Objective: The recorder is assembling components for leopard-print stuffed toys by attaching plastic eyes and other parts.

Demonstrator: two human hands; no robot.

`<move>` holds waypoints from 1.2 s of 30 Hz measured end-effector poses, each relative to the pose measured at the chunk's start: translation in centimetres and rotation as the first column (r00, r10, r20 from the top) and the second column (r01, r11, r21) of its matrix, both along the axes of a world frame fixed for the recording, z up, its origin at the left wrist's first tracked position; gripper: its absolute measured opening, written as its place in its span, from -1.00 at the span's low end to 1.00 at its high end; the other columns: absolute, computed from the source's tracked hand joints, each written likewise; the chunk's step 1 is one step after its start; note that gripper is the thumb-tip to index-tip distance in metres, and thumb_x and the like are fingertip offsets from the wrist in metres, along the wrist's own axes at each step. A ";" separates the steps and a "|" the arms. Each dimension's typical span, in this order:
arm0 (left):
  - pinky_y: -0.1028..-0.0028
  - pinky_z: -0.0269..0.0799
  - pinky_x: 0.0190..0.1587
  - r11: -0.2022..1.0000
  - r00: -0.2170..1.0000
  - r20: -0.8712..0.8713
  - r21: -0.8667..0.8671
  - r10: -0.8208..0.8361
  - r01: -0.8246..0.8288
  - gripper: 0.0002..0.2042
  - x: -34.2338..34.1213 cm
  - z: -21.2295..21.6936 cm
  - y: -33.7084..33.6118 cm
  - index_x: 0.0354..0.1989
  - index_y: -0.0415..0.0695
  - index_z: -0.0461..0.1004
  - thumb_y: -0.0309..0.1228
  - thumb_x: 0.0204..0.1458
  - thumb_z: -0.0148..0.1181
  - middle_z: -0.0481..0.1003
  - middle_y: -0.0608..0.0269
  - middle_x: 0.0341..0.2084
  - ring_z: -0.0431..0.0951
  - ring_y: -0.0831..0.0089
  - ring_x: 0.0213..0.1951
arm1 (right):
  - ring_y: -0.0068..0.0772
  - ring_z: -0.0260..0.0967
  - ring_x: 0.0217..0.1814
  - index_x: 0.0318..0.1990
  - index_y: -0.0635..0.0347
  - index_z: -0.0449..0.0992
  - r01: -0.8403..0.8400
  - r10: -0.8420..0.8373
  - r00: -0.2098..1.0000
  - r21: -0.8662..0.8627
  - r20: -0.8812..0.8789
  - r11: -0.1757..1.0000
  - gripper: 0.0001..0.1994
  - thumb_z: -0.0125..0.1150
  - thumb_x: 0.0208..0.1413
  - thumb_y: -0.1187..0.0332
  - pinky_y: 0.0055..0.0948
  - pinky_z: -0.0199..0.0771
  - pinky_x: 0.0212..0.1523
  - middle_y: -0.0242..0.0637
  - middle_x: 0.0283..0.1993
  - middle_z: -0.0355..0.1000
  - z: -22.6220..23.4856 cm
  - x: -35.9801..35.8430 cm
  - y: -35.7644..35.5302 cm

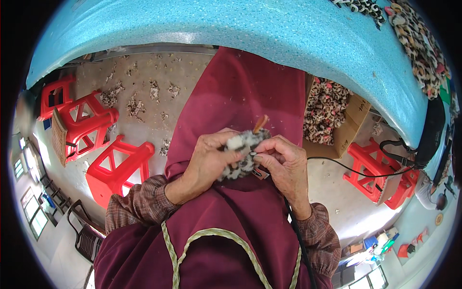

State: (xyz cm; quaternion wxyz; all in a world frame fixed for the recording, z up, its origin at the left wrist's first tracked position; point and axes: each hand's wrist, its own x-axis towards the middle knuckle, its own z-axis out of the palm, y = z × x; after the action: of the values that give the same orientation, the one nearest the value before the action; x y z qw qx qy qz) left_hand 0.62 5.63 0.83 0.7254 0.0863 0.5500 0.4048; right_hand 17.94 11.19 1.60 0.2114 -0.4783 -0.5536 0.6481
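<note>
Over my lap, my left hand [204, 159] is wrapped round a small fuzzy grey-and-white plush piece [242, 141]. An orange-brown strip [260, 124] sticks up from its far end. My right hand [288, 164] pinches the near right side of the plush, thumb against forefinger. Something small and pale shows at those fingertips, too small to name. The plush looks slightly blurred, and its underside is hidden by my hands. Beneath it lies the dark red apron [240, 91] that covers my lap.
A blue speckled tabletop [231, 24] curves across the far side, with a heap of patterned plush pieces [418, 45] at its right. Right of my lap, a cardboard box [358, 118] holds many similar pieces. Red stools [113, 176] stand on both sides; scraps [135, 107] litter the floor.
</note>
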 end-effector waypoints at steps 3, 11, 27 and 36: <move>0.55 0.41 -0.36 0.867 0.875 -0.483 0.419 -0.041 0.272 -0.73 0.1 0.4 -0.3 -0.20 -0.29 0.51 -0.58 -0.15 0.27 0.52 0.24 -0.31 0.51 0.51 -0.37 | -0.68 0.36 -0.50 -0.37 0.35 0.49 -0.007 0.008 1.000 -0.056 0.006 0.998 -0.91 0.23 -0.08 0.63 -0.66 0.35 -0.50 -0.38 -0.45 0.41 0.0 0.1 -0.3; 0.38 0.43 -0.42 0.719 0.665 -0.746 0.449 -0.025 0.531 -0.60 0.4 0.2 -0.8 -0.17 -0.25 0.47 -0.57 -0.30 0.33 0.45 0.11 -0.42 0.51 0.22 -0.42 | -0.69 0.37 -0.54 -0.42 0.36 0.46 0.070 -0.100 0.993 -0.351 -0.069 0.934 -0.96 0.15 -0.02 0.65 -0.68 0.33 -0.57 -0.36 -0.55 0.44 -1.2 0.4 -1.2; 0.41 0.39 -0.41 0.661 0.797 -0.587 0.543 -0.143 0.518 -0.69 -0.8 -0.1 -0.3 -0.23 -0.26 0.42 -0.57 -0.24 0.27 0.42 0.12 -0.46 0.48 0.22 -0.43 | -0.59 0.44 -0.34 -0.28 0.35 0.43 -0.122 0.049 0.983 -0.433 -0.176 0.893 -0.89 0.20 0.03 0.59 -0.64 0.49 -0.32 -0.26 -0.34 0.47 0.8 1.8 1.2; 0.39 0.46 -0.40 0.500 0.816 -0.574 0.729 0.073 0.468 -0.79 -1.5 0.5 -1.1 -0.35 -0.28 0.48 -0.53 -0.23 0.23 0.47 0.14 -0.48 0.53 0.27 -0.43 | -0.48 0.43 -0.36 -0.30 0.28 0.48 -0.347 0.355 0.925 0.077 -0.134 0.935 -0.75 0.31 -0.22 0.61 -0.52 0.40 -0.36 -0.28 -0.37 0.46 1.0 0.4 1.6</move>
State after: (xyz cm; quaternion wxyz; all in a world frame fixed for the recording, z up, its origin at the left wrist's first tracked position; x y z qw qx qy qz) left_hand -0.84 4.51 1.34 0.4483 0.6020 0.4461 0.4873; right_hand 18.31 12.83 2.55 0.1441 -0.3173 -0.6299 0.6941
